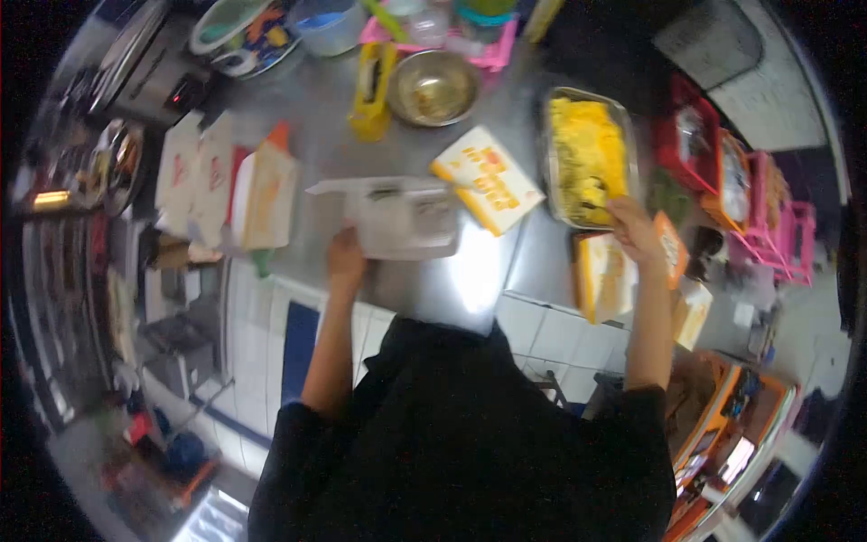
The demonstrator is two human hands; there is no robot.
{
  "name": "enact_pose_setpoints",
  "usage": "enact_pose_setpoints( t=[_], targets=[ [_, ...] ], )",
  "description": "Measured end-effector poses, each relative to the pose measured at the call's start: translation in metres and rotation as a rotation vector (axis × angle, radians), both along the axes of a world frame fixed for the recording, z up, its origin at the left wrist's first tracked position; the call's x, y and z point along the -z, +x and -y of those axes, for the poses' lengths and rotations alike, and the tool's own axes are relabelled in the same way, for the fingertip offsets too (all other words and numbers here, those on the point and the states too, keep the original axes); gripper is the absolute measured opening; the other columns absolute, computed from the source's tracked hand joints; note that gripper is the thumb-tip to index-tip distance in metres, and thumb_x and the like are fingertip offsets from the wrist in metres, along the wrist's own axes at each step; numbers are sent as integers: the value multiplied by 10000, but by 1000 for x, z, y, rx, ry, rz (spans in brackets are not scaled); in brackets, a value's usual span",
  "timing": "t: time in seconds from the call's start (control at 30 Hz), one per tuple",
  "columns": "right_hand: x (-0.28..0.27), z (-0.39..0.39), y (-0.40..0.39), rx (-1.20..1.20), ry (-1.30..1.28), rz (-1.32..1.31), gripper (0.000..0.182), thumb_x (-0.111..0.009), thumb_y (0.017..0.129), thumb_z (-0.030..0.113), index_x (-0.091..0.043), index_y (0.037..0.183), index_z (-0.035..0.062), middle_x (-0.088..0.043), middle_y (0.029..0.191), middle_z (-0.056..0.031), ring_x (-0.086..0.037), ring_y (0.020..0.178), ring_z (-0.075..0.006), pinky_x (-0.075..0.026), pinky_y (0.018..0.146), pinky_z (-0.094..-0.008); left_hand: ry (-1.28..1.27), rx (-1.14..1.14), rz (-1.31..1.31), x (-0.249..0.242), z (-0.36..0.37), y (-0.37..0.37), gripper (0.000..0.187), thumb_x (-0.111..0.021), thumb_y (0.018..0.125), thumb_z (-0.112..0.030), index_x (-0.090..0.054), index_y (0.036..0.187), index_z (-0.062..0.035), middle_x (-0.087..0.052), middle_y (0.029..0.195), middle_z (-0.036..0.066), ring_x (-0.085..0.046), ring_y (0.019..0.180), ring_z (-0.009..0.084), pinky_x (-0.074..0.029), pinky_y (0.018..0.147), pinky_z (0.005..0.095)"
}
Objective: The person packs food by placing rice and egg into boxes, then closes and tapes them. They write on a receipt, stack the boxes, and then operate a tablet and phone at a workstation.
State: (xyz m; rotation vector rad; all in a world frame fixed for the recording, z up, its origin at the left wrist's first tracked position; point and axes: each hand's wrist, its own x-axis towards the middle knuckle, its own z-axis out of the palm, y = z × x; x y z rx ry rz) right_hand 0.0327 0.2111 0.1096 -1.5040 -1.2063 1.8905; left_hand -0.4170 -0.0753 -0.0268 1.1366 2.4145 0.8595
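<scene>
My left hand [346, 259] is closed at the near left corner of a clear plastic container [424, 239] on the metal table. Dark smudges show through the container, but its contents are blurred. Over the near right corner of a metal tray [553, 163] is my right hand [638, 230], fingers curled together; whatever they grip is hidden. Yellow food [587, 144], darker toward the near end, fills that tray. Between the container and the tray lies a white and yellow printed carton [488, 179]. More printed cartons [605, 275] stand just below my right hand.
Behind the container are a metal bowl [434, 88] and a yellow holder [370, 95]. White folded boxes [194, 176] stand at the left. Red and orange baskets [695, 135] and a pink crate [795, 239] line the right side. The table's near edge runs before my body.
</scene>
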Motion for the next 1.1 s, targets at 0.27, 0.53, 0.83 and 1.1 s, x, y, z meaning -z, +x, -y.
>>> enact_pose_setpoints(
  t=[0.27, 0.53, 0.83, 1.1],
  targets=[
    [-22, 138, -110, 142, -171, -118, 86, -676, 905, 153, -611, 877, 105, -519, 644, 59, -444, 449, -19, -338, 371, -172, -127, -221, 693, -31, 7, -2, 556, -490, 988, -530, -695, 1108, -27, -636, 756, 80, -596, 695, 186, -492, 695, 337],
    [41, 227, -271, -321, 1219, 292, 147, -641, 880, 110, -598, 982, 14, -552, 1380, -186, -690, 632, -260, -563, 526, -358, -62, -188, 763, -40, 11, 0, 551, -455, 1012, -519, -716, 1046, -35, -611, 714, 36, -552, 652, 137, -473, 645, 308],
    [44, 242, -285, -654, 1197, 582, 114, -621, 861, 83, -557, 942, 35, -494, 1427, -201, -689, 676, -274, -579, 557, -394, 103, -248, 1035, -32, 21, 0, 677, -320, 1024, -586, -635, 1262, -35, -692, 1008, 63, -633, 880, 163, -509, 765, 315],
    [-19, 207, -210, 93, -8, -255, 115, -635, 940, 79, -579, 859, 21, -565, 654, -29, -536, 455, -107, -449, 413, -266, -94, -52, 717, -32, 29, -8, 540, -444, 1009, -498, -663, 1097, -12, -679, 921, 56, -625, 820, 177, -505, 739, 320]
  ],
)
